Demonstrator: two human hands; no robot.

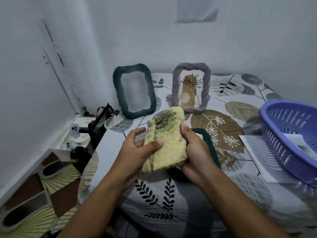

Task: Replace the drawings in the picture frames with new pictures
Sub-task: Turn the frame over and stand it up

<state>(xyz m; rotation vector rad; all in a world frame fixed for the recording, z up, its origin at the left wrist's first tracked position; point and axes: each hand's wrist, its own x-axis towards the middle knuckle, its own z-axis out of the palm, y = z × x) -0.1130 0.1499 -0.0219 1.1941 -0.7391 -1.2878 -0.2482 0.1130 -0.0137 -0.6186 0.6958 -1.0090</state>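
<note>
Head view: we have only this one view, looking down over a patterned bedspread (171, 194) at both hands.
Landmark: we place everything relative to the yellow crocheted frame (164, 140) held at the centre.
Left hand (137, 152): we see it clamped on the yellow crocheted frame's left edge, thumb across the front, fingers partly curled.
Right hand (195, 152): we see it closed on the frame's right edge, fingers wrapped behind it.
Long axis: it runs away from us, near end low between the palms, far end tipped up and slightly right; motion blur softens its outline.
Nearer hand: neither, in our judgement; both grip at about the same level, so either could turn it to reach the back.
Dark green frame (135, 91): beyond the held frame and to its left, propped against the wall, its pane blurred.
Grey frame (191, 88): just beyond the held frame, standing upright, showing a brown plant drawing.
Dark green cord shape (208, 143): lying on the bedspread just right of the held frame, partly hidden by the right hand.
Purple basket (289, 140): well to the right, with paper sheets (257, 157) beneath and inside it, likely the new pictures.
Writing: we can read no brand, label or text anywhere.
</note>
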